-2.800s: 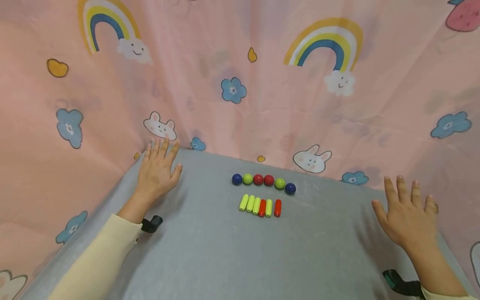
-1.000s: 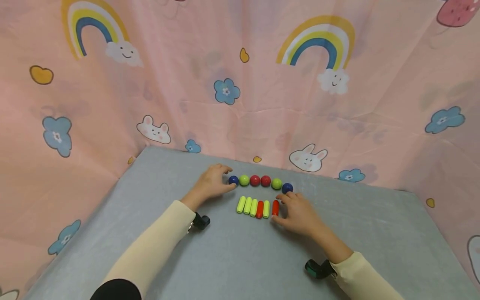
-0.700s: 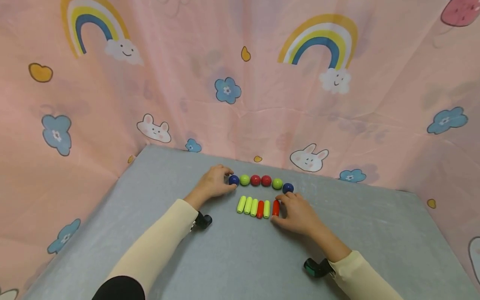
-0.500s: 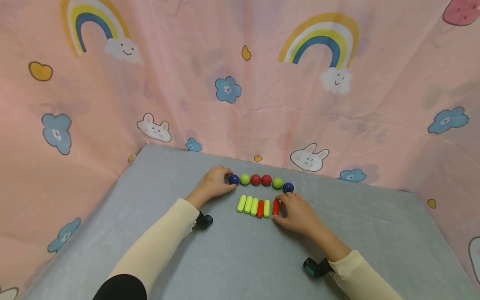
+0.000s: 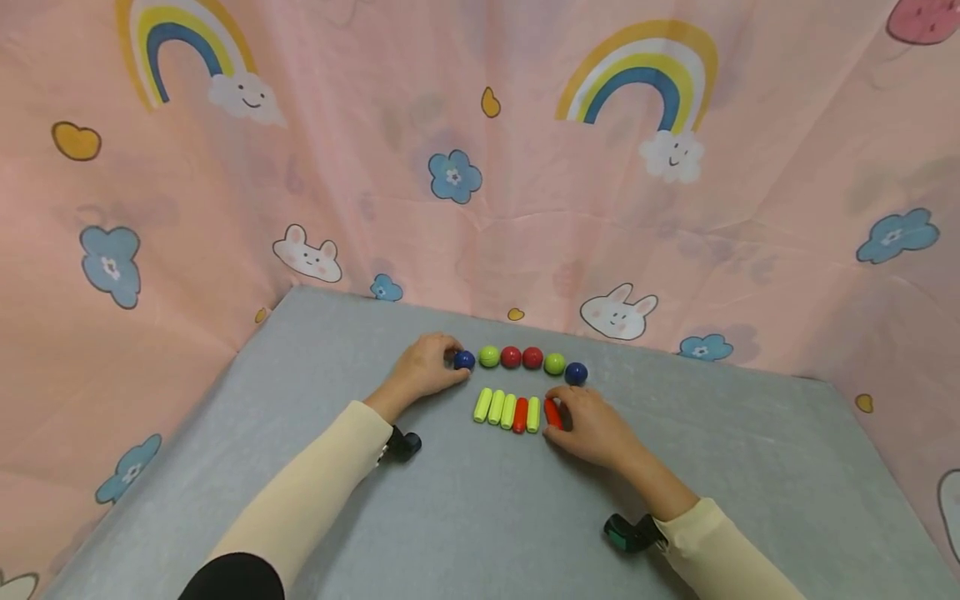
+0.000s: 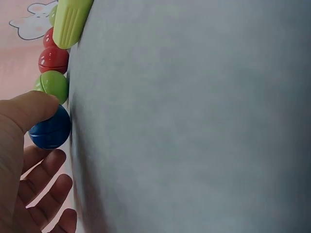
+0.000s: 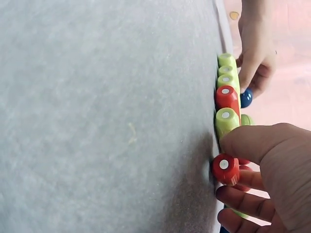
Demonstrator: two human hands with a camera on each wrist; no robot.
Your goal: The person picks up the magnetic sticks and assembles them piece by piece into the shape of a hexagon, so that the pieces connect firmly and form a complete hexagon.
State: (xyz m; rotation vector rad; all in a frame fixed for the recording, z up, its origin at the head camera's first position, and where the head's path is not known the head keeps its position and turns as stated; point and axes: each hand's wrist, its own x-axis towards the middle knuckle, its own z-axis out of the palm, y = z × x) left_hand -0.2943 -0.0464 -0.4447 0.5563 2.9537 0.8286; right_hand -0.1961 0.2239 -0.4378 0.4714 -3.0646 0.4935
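Observation:
My left hand (image 5: 423,367) pinches the dark blue ball (image 5: 464,360) at the left end of a curved row, thumb on the near side and fingers beyond. The left wrist view shows the thumb against this ball (image 6: 51,128). Beside it run a green ball (image 5: 489,357), two red balls (image 5: 521,357), another green ball (image 5: 554,364) and a second blue ball (image 5: 576,373). My right hand (image 5: 596,425) holds the rightmost red stick (image 5: 552,412) between thumb and fingers. This red stick (image 7: 226,169) shows its round end in the right wrist view, slightly apart from the neighbouring yellow-green stick (image 7: 227,122).
Several yellow-green sticks (image 5: 497,408) and another red stick (image 5: 520,415) lie side by side nearer than the balls. A grey cloth (image 5: 480,517) covers the table. A pink printed curtain (image 5: 360,167) rises along its back and sides.
From wide apart, both hands came in to the two rows. Lately the left blue ball has shifted slightly left, away from the green one, and the right-hand red stick has turned at a slant.

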